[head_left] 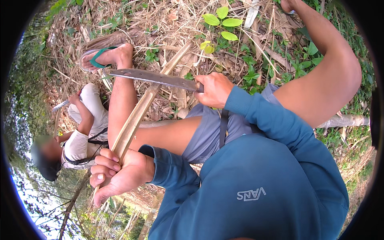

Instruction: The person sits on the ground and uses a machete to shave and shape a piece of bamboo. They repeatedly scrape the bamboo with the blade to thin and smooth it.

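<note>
White clothing (91, 102) is covering a co-worker (84, 119) at far left, who is holding a blade (61, 105). Next, the person's left hand (122, 170) is gripping the near end of a pale wooden strip (138, 114), which is slanting past the bare shin (122, 96) toward dry leaves (176, 24). A dark machete (152, 77) is crossing over it, tip pointing left, and the right hand (217, 90) is clenching its handle (201, 87).

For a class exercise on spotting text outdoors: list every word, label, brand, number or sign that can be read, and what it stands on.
Dark blue long-sleeved sweatshirt: one short word in pale outlined capitals, upside down in the picture; legible, but not copied here.
Grey-blue fabric shorts: a small pale mark, too small to read.
Long dark metal machete, pale split-wood strip: no lettering visible.
</note>
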`<action>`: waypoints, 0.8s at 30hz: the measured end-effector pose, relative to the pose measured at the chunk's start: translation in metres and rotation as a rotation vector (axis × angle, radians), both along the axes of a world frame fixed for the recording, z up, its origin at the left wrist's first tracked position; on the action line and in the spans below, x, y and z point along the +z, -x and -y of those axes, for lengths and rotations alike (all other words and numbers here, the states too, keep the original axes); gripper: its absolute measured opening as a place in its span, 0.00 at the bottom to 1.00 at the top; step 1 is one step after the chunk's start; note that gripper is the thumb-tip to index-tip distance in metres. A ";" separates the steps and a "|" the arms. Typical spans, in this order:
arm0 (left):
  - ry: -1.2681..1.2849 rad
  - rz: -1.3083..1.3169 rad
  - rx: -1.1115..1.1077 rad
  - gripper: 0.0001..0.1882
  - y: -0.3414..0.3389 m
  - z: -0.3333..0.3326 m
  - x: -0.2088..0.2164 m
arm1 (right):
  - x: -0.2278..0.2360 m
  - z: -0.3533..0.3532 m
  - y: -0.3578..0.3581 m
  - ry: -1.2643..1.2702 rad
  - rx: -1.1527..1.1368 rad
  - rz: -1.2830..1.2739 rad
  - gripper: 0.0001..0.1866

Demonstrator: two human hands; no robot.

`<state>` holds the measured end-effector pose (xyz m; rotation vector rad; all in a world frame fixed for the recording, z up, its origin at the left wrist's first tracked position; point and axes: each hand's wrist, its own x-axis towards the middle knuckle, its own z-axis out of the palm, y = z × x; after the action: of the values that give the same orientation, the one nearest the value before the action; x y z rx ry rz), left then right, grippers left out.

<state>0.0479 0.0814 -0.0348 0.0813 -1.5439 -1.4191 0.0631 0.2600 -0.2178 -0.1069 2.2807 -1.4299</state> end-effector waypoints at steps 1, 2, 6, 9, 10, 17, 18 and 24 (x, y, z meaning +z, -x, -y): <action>0.014 -0.002 0.008 0.33 0.000 -0.004 0.000 | 0.004 -0.001 -0.004 0.009 0.044 0.008 0.10; 0.015 -0.015 0.004 0.32 0.005 -0.010 -0.005 | -0.007 -0.007 -0.001 -0.033 -0.001 0.024 0.10; -0.025 0.016 -0.025 0.35 0.005 -0.009 -0.002 | -0.034 -0.009 0.010 -0.073 -0.098 0.106 0.10; -0.019 -0.014 -0.046 0.35 0.001 -0.006 -0.005 | -0.019 -0.013 0.004 -0.019 -0.014 0.031 0.11; -0.028 -0.019 -0.041 0.35 0.000 -0.006 -0.005 | -0.018 -0.013 0.002 -0.018 0.012 0.058 0.12; -0.034 -0.030 -0.075 0.32 0.005 -0.006 -0.005 | -0.063 -0.022 0.019 -0.142 -0.087 0.163 0.13; -0.011 -0.026 -0.046 0.32 -0.001 -0.004 -0.005 | -0.046 -0.015 0.009 -0.093 -0.029 0.180 0.13; -0.087 -0.003 -0.090 0.31 0.004 0.006 -0.006 | -0.074 -0.015 0.014 -0.121 -0.129 0.287 0.15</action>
<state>0.0434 0.0755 -0.0403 0.0634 -1.4992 -1.5567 0.0490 0.2749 -0.2920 0.2698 2.1591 -1.2708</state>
